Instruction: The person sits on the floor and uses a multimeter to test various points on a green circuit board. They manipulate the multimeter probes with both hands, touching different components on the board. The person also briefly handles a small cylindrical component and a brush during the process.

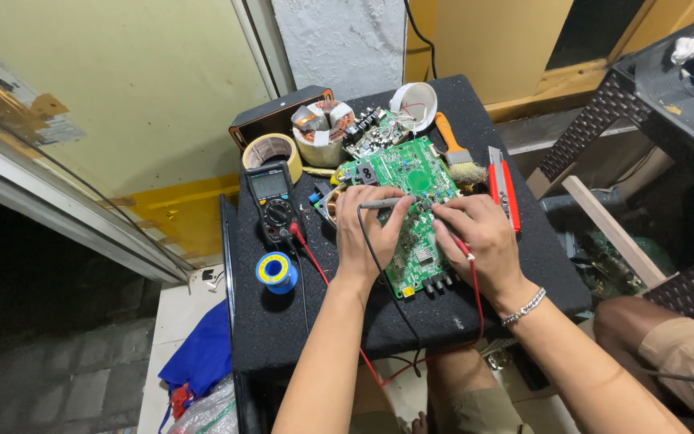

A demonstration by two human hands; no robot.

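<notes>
A green circuit board (413, 181) lies in the middle of a small dark work table (283, 329). My left hand (367, 233) rests on the board's left side and grips a black meter probe (387, 204) whose tip points at the board. My right hand (482, 237) lies on the board's right side and holds a red probe (460, 243). Black and red leads run from the probes back to a black multimeter (273, 201) at the table's left.
A blue solder spool (275, 271) sits in front of the meter. Tape roll (271, 149), copper coil (323, 128), white cup (414, 102), orange brush (455, 153) and red-handled cutters (502, 183) ring the board. A blue cloth (198, 354) lies on the floor at left.
</notes>
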